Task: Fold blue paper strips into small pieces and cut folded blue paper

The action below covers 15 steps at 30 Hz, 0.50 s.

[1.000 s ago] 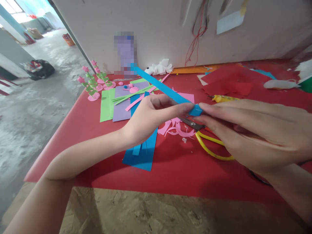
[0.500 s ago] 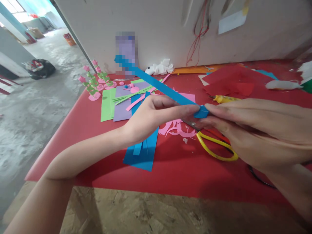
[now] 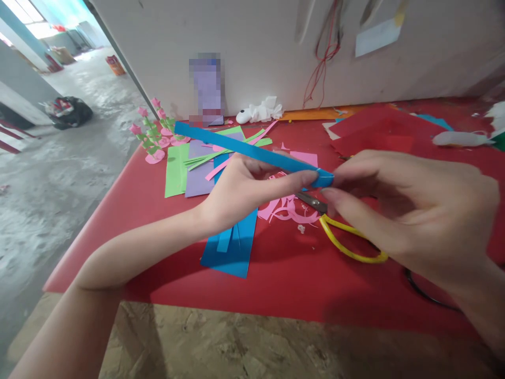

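A long blue paper strip (image 3: 244, 149) is held above the red table (image 3: 284, 273). My left hand (image 3: 248, 187) pinches it near its right end, thumb and forefinger closed on the paper. My right hand (image 3: 402, 202) grips the very tip of the same strip from the right. The free end of the strip points left and away, over the green and purple sheets (image 3: 185, 168). Below my hands lie a blue sheet (image 3: 232, 247) with cut strips, pink paper scraps (image 3: 286, 208) and yellow-handled scissors (image 3: 343, 239).
Pink paper flowers with green stems (image 3: 152, 134) stand at the table's far left corner. Red paper sheets (image 3: 379, 131) lie at the back right, white crumpled tissue (image 3: 262, 111) by the wall. Red wires (image 3: 321, 58) hang on the wall. The table's front edge drops to a chipboard floor.
The strip's free end has swung left and down, now lying flatter over the table. My right hand has turned, its fingers curling round the strip's tip.
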Motion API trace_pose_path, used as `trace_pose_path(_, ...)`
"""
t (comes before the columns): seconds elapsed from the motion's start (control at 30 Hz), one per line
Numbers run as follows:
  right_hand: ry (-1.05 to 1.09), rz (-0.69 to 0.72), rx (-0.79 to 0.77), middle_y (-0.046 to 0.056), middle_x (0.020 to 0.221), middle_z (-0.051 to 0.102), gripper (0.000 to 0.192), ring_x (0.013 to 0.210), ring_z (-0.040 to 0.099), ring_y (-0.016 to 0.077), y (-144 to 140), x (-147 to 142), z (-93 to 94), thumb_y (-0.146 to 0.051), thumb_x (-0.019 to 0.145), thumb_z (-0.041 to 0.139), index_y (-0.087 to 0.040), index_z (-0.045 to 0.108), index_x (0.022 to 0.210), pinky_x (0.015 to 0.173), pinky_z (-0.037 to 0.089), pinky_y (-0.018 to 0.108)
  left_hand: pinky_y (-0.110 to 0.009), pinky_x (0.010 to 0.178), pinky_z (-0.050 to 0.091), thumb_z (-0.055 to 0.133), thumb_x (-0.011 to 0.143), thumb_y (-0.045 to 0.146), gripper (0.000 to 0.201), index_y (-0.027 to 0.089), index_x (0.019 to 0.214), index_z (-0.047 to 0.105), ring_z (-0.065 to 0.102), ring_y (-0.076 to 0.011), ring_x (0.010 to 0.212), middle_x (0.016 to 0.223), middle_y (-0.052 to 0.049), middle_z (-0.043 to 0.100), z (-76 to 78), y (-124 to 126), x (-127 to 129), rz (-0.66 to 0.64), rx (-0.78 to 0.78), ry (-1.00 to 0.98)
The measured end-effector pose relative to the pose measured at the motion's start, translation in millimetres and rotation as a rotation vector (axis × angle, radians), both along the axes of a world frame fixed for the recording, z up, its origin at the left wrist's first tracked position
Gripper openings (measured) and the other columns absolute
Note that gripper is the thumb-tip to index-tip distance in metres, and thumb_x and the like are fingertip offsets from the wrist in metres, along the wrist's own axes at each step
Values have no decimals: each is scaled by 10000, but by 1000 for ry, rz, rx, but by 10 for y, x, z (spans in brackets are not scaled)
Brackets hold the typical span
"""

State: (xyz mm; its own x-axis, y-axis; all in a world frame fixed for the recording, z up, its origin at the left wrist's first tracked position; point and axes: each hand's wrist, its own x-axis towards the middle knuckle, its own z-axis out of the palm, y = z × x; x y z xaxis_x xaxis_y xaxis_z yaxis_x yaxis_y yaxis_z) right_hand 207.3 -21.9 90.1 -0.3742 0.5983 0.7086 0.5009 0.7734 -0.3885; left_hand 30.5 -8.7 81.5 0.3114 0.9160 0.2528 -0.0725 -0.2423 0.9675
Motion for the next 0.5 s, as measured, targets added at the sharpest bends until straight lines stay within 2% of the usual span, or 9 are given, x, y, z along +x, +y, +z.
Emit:
trace_pose_path(0.17,-85,6,70,-45,536,533,140,456,443,45,16,14,23,-145,823,551,-204,528,699,410,381,184,-200,688,533,668,754,223,59,220,705,702,665,-93,732,739,56,713,23,-17,3,19,56,57)
trace_pose_path(0.37,-44,113,-154,-50,509,511,201,458,436,47,57,15,33,-117,802,539,-190,515,615,387,335,183,-202,679,525,674,747,220,67,213,683,691,655,-88,700,710,57,707,30,-32,6,57,94,110)
trace_pose_path(0.5,62,136,-259,-40,494,487,243,467,432,64,56,5,12,-132,778,544,-182,517,541,384,305,212,-199,681,521,677,751,260,107,208,657,669,650,-77,682,689,61,698,-18,-27,29,27,62,45)
